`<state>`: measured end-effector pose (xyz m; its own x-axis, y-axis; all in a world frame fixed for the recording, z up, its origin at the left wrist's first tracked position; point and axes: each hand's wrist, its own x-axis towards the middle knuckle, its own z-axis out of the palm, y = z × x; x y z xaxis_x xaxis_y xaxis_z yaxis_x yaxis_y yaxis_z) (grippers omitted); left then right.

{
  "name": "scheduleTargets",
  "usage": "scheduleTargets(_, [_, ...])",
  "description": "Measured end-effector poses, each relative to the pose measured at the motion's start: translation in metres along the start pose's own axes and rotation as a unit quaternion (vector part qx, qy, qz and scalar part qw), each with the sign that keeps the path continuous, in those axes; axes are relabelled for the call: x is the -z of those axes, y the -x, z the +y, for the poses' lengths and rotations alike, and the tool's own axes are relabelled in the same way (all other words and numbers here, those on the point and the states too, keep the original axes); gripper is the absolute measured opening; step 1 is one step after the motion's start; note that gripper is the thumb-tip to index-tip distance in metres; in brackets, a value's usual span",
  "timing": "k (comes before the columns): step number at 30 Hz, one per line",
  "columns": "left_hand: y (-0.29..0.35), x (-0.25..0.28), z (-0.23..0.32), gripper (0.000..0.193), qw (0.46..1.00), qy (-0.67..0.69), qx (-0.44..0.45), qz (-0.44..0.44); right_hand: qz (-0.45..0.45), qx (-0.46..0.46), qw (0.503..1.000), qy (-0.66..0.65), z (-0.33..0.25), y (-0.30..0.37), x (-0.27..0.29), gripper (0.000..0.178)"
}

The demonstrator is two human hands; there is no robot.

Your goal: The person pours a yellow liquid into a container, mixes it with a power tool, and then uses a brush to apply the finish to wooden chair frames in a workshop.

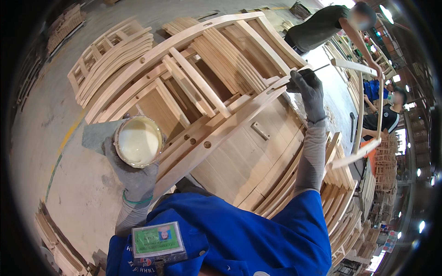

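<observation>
My left hand (pixel 134 177), in a grey glove, is wrapped round a round tub (pixel 138 141) of creamy white liquid, its rim coated with residue. My gloved right hand (pixel 309 89) pinches a thin dark stick (pixel 322 67), whose lower end is hidden by the fingers. That hand is over the far end of a pale wooden rail (pixel 221 133) with round holes in it. The rail lies across the wooden workbench in front of me, beside a curved frame piece (pixel 177 41) and several loose slats (pixel 195 83).
A stack of curved wooden frames (pixel 115 55) stands on the floor at left. More curved parts (pixel 338 198) are piled by my right arm. At far right a co-worker (pixel 322 27) handles a wooden frame (pixel 359 110); another person (pixel 386 115) is beyond. A small wooden block (pixel 260 130) lies on the bench.
</observation>
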<state>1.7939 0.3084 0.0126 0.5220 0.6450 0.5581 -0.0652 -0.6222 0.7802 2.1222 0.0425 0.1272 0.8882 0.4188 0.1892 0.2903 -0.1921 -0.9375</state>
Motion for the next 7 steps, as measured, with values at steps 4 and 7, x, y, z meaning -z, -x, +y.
scheduleTargets(4, [-0.003, 0.006, -0.004, 0.064, 0.997, 0.003, 0.067, -0.031, -0.021, -0.010, 0.999, 0.038, 0.006, -0.020, 0.003, 0.027])
scheduleTargets(7, [-0.004, 0.005, -0.005, 0.060, 0.995, -0.023, 0.091, -0.046, -0.052, -0.042, 0.997, 0.045, 0.014, -0.034, 0.000, 0.026])
